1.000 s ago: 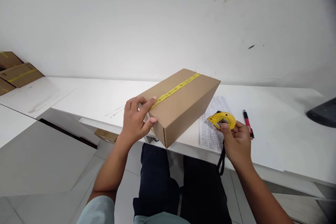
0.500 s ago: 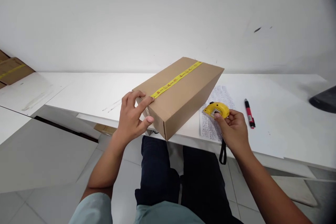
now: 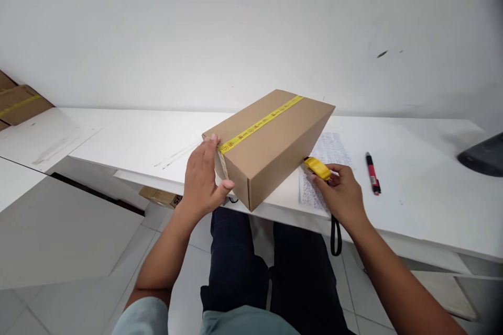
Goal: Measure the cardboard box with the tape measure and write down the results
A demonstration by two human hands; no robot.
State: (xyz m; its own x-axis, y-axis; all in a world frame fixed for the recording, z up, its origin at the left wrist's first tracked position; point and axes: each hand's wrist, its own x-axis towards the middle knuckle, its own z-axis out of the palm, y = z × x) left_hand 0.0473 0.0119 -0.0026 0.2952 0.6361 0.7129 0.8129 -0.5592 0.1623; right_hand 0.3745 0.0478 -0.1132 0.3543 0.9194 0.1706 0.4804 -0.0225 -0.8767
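Observation:
A closed cardboard box [image 3: 271, 136] sits at an angle on the white table, its near corner over the front edge. Yellow printed tape [image 3: 255, 126] runs along its top. My left hand [image 3: 204, 178] rests against the box's near left end, fingers stretched out and thumb apart, gripping nothing. In my right hand [image 3: 343, 193] is a yellow tape measure [image 3: 319, 168], held close to the box's right side. A black wrist strap [image 3: 335, 235] dangles from it below the table edge.
Paper covered in handwriting [image 3: 332, 149] lies partly under the tape measure. A red and black pen [image 3: 372, 172] is to its right. A dark object [image 3: 483, 156] stands at the far right. Taped cartons [image 3: 23, 103] are at the far left, and another carton [image 3: 159, 196] is below the table.
My left fingers have slid off the box's top to its end and straightened. My right hand has turned the tape measure and brought it nearer the box's side.

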